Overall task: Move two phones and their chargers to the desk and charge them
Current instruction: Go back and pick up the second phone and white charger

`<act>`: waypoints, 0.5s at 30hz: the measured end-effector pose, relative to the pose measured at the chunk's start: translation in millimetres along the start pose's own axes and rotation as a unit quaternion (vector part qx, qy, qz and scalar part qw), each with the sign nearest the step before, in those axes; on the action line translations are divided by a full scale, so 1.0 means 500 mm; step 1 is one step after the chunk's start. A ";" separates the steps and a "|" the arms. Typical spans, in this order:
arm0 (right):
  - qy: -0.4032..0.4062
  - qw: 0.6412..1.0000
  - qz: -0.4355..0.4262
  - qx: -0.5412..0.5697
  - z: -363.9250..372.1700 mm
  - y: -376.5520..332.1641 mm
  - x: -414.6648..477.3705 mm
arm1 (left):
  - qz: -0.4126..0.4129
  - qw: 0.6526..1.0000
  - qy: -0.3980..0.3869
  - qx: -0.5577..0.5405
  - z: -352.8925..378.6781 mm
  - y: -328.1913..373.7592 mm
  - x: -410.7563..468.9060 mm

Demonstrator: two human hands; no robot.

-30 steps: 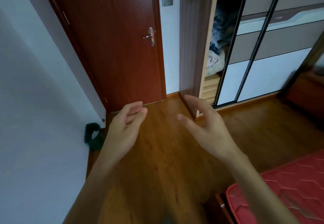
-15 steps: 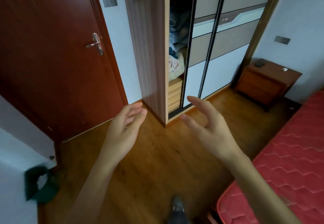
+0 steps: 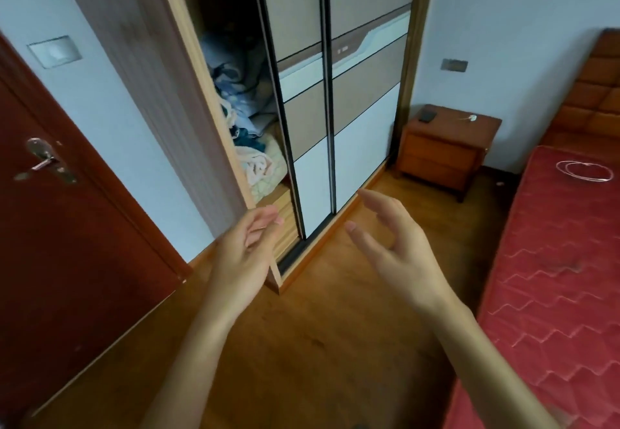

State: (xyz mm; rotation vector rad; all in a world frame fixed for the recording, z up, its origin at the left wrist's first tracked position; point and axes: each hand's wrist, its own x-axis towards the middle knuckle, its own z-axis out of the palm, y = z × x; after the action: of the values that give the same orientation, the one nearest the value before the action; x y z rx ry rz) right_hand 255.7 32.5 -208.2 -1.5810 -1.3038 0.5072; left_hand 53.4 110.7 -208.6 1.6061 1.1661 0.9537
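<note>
My left hand (image 3: 246, 254) and my right hand (image 3: 397, 252) are both raised in front of me over the wooden floor, fingers apart, holding nothing. Far ahead on the right, a dark phone (image 3: 426, 115) lies flat on the left side of a wooden nightstand (image 3: 439, 157). A small white charger piece with a thin cable (image 3: 471, 118) lies on the nightstand's right side. A coiled white cable (image 3: 583, 170) rests on the red mattress (image 3: 553, 277) at the right. No second phone or desk shows.
A wardrobe with sliding doors (image 3: 339, 110) stands ahead, its left side open on piled bedding (image 3: 245, 120). A dark red door (image 3: 60, 227) is at the left. A wall socket (image 3: 454, 65) sits above the nightstand. Wooden floor lies between me and the nightstand.
The view has swung to the right: the door slid left, and the nightstand, headboard and more of the mattress came into sight. Both hands stay raised and empty.
</note>
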 end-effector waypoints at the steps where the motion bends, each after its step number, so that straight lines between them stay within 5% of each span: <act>1: 0.008 1.000 0.003 -0.004 -0.013 0.012 0.027 | 0.007 1.000 -0.015 -0.002 0.022 0.005 0.036; 15: 0.101 0.991 0.082 -0.039 -0.106 0.211 0.375 | 0.036 0.990 -0.132 -0.017 0.277 -0.002 0.497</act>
State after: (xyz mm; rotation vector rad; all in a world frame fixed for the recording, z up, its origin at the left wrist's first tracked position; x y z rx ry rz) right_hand 413.3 186.9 -228.9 -1.7653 -1.0577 0.3895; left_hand 245.6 319.3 -231.2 1.6981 0.9101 0.7745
